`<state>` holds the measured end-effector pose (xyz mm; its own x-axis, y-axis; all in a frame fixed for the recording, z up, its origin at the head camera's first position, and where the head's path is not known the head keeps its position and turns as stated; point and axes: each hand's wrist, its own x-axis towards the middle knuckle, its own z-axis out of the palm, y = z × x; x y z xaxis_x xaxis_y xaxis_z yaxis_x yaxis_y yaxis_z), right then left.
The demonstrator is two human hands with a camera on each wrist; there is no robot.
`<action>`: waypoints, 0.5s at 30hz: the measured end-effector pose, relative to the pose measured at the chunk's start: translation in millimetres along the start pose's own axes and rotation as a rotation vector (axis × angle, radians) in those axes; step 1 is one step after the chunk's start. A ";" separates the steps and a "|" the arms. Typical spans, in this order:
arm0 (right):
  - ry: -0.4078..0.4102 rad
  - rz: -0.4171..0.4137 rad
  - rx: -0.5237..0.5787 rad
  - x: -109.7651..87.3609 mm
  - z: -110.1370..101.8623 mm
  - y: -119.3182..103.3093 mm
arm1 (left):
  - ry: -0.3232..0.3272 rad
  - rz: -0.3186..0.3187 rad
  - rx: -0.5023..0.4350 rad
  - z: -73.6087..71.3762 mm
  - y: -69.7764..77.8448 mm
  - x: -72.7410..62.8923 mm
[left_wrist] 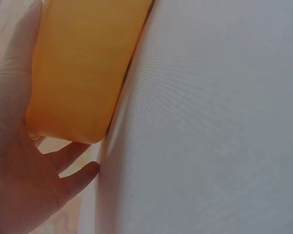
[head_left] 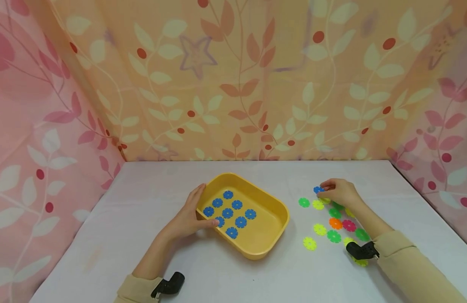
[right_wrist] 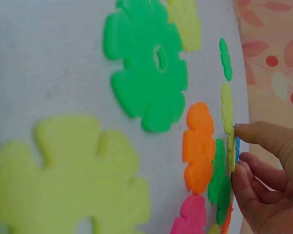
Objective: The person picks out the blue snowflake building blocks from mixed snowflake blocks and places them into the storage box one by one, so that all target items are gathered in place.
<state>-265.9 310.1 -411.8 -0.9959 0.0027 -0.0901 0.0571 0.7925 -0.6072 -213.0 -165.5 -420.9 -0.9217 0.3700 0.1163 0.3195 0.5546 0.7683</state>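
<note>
A yellow plastic tub (head_left: 269, 206) stands at an angle mid-table, with several blue snowflake discs (head_left: 227, 213) lying flat in its left part. My left hand (head_left: 188, 216) grips the tub's left end, thumb over the rim and fingers along the outer side. In the left wrist view, the fingers curve around the tub's wall (left_wrist: 83, 73). Over on the right, my right hand (head_left: 340, 192) pinches another blue snowflake disc (head_left: 317, 190) between fingertips and thumb. In the right wrist view, only a sliver of that blue disc (right_wrist: 238, 148) shows, beside a yellow disc (right_wrist: 231, 151).
Loose discs lie scattered under and around the right forearm: several green (head_left: 334, 236) and yellow (head_left: 310, 243), an orange one (head_left: 335, 223) and a pink one (head_left: 349, 225). Some overlap. The white table (head_left: 172, 176) meets patterned curtains (head_left: 225, 139) at its back and sides.
</note>
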 end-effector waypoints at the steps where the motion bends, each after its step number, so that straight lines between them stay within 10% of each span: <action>1: 0.002 0.005 -0.004 -0.4 -0.3 -1.0 | 0.001 -0.001 0.004 -0.2 0.3 0.0; 15: 0.033 -0.009 -0.053 -3.0 2.9 -6.6 | 0.004 0.009 -0.006 0.0 -0.8 0.1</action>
<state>-263.1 303.1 -409.8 -0.9982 0.0150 -0.0587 0.0456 0.8236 -0.5653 -213.3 -166.0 -421.5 -0.9199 0.3714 0.1256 0.3261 0.5471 0.7709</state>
